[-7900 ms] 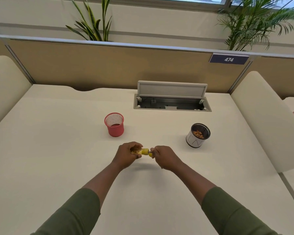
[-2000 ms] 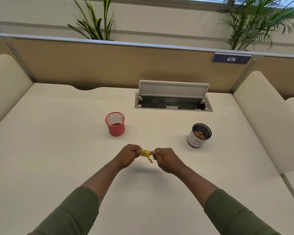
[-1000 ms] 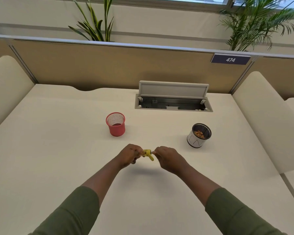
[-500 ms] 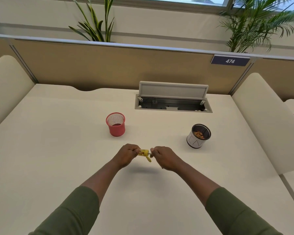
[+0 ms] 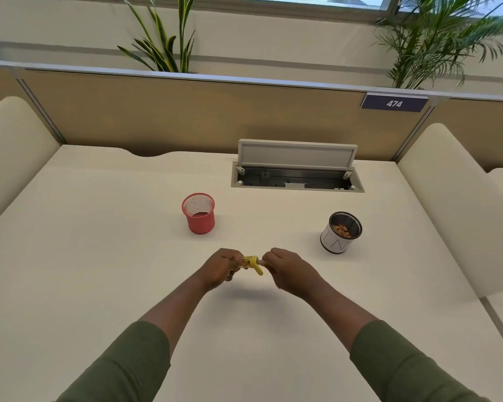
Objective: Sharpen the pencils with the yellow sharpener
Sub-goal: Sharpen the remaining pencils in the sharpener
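Observation:
Both hands meet above the middle of the cream desk [image 5: 99, 256]. My left hand [image 5: 219, 268] is closed around the small yellow sharpener [image 5: 249, 262], whose yellow flap hangs down toward the right. My right hand [image 5: 290, 271] pinches a short pencil [image 5: 261, 260] whose end goes into the sharpener. Only a pale sliver of the pencil shows between the fingers and the sharpener; the rest is hidden in my fist.
A red mesh cup [image 5: 199, 214] stands behind my left hand. A black and white cup [image 5: 341, 232] holding wood shavings stands to the right. An open cable tray [image 5: 296, 178] is set into the desk at the back. Padded dividers flank both sides.
Both hands have stayed in place with small twisting motions. The sharpener's yellow flap, closed in the oldest frame, now hangs open and has swung slightly.

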Tool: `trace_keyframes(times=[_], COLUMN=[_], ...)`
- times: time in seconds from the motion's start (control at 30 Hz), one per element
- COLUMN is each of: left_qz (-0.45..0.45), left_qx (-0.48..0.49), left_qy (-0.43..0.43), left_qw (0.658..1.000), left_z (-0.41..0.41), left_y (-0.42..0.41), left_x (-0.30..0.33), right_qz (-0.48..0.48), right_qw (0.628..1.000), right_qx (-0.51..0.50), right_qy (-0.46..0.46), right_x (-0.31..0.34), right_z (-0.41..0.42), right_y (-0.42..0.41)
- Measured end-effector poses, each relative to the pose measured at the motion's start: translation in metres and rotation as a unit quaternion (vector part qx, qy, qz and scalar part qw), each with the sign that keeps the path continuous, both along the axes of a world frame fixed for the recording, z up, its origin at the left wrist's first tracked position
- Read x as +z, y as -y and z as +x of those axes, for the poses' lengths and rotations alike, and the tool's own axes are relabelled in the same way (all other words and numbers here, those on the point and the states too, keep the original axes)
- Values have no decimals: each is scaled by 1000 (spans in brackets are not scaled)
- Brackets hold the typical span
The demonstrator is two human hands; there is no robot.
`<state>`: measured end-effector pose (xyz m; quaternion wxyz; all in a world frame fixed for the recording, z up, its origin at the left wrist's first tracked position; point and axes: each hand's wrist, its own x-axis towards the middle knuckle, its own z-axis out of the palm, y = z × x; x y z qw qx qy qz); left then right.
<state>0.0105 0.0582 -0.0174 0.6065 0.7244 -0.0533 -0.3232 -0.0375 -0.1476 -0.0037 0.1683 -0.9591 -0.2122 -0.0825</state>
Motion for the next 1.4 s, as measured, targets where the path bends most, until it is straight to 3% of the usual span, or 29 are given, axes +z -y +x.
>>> trace_keyframes(times=[0.13,0.23,0.27,0.37,0.4,0.47,0.57,0.7,0.8,1.03,1.2,1.27,1.33,1.4], left_qz=[78,120,129,134,134,139,147,138,124,97,119,130,135,136], left_qx=[-13,-2,5,5,3,2,1,-3,-5,-24,-21,-14,-4,2], left_qy=[114,196,211,219,217,208,202,183,153,113,171,188,202,214], left_qw=[990,973,969,967,967,968,968,973,980,989,978,973,970,967], left_z=[0,0,0,2,2,4,5,6,7,5,2,4,4,4], left_y=[2,2,1,0,0,0,-1,-3,-4,-3,0,-1,-3,-4], left_x=[-3,-6,-8,-10,-10,-9,-10,-10,-11,-7,-8,-8,-7,-6], right_qz=[31,123,170,328,336,292,150,81,-49,-72,-19,45,151,292], right_qw=[994,967,940,807,794,827,922,966,996,997,995,987,956,867], right_qx=[-47,-114,-153,-251,-254,-225,-148,-88,-20,25,-40,-71,-125,-208], right_qy=[-95,-190,-253,-422,-438,-425,-324,-229,-66,2,-93,-139,-217,-346], right_x=[4,12,15,18,20,22,22,11,3,-4,-5,-3,4,10], right_z=[-2,-1,1,6,7,6,4,-2,-1,1,1,-1,1,5], right_y=[-8,-18,-21,-25,-25,-25,-22,-12,-4,1,-5,-11,-18,-24])
